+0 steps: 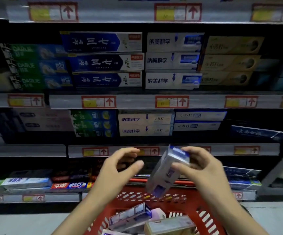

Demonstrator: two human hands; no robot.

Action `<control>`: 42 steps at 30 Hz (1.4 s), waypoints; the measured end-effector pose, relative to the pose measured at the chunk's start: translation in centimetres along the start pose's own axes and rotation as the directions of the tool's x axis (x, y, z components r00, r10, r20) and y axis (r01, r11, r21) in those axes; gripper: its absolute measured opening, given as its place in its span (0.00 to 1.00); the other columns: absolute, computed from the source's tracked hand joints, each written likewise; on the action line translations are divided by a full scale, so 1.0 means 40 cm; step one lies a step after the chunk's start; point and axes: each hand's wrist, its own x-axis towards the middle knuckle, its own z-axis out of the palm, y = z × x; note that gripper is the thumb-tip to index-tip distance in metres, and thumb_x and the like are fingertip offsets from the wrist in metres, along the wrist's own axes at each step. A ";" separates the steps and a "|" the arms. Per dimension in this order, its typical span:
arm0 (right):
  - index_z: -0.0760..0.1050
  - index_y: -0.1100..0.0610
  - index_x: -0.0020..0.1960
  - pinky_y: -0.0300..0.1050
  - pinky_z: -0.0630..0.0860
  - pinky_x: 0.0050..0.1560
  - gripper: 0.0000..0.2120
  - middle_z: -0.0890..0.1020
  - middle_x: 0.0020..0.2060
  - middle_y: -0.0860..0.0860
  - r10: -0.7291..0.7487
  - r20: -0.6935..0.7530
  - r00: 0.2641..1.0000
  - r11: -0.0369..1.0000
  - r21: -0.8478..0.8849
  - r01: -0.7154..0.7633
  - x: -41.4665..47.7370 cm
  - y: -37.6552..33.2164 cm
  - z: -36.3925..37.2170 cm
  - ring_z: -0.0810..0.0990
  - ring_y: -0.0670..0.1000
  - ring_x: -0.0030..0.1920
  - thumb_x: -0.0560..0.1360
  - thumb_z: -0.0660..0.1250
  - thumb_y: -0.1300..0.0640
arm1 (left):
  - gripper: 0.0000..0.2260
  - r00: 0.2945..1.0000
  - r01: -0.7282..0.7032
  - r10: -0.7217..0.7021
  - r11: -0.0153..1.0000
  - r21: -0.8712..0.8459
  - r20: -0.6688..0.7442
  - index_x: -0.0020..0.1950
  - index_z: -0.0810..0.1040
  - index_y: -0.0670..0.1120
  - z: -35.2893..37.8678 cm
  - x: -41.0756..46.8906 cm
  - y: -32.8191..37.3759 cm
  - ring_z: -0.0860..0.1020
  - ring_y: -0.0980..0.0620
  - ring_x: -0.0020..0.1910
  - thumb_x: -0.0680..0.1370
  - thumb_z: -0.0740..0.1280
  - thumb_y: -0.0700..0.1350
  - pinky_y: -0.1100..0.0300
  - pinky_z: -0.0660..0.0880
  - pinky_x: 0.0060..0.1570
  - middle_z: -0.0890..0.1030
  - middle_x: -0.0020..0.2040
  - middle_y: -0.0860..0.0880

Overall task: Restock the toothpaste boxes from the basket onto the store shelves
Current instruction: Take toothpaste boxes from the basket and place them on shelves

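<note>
My right hand grips the upper end of a white and blue toothpaste box, which hangs nearly upright and blurred above the red basket. My left hand hovers just left of the box with fingers loosely curved, holding nothing and not touching it. Several more toothpaste boxes lie flat in the basket below. In front of me, the store shelves carry stacks of toothpaste boxes on several levels.
White boxes matching the held one are stacked in the middle shelf's centre and one level down. Dark gaps show at the right of the lower middle shelf. Price-tag rails edge every shelf. The grey floor lies beside the basket.
</note>
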 end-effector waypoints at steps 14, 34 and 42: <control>0.72 0.37 0.65 0.35 0.75 0.63 0.27 0.80 0.60 0.34 -0.171 0.212 0.962 0.895 -0.374 0.242 -0.017 0.043 0.052 0.76 0.33 0.62 0.73 0.78 0.56 | 0.20 0.982 -0.132 0.078 0.937 0.324 0.173 0.65 0.75 0.66 0.090 -0.025 -0.018 0.78 0.65 0.60 0.78 0.74 0.47 0.64 0.75 0.61 0.80 0.59 0.68; 0.82 0.49 0.62 0.34 0.79 0.49 0.15 0.88 0.52 0.44 0.058 -0.099 0.993 0.972 0.233 -0.033 0.046 -0.035 -0.092 0.85 0.39 0.51 0.76 0.75 0.53 | 0.13 0.986 0.165 -0.155 0.964 -0.209 0.061 0.67 0.80 0.59 0.071 0.043 0.062 0.78 0.64 0.63 0.85 0.62 0.51 0.57 0.71 0.69 0.82 0.64 0.58; 0.77 0.48 0.60 0.37 0.75 0.55 0.18 0.84 0.57 0.46 -0.114 -0.179 0.977 0.958 0.240 0.156 0.149 -0.167 -0.146 0.82 0.42 0.58 0.74 0.77 0.59 | 0.13 0.988 -0.078 0.088 0.993 0.085 -0.125 0.64 0.80 0.61 0.050 0.161 0.220 0.79 0.65 0.57 0.83 0.68 0.47 0.59 0.77 0.61 0.81 0.57 0.60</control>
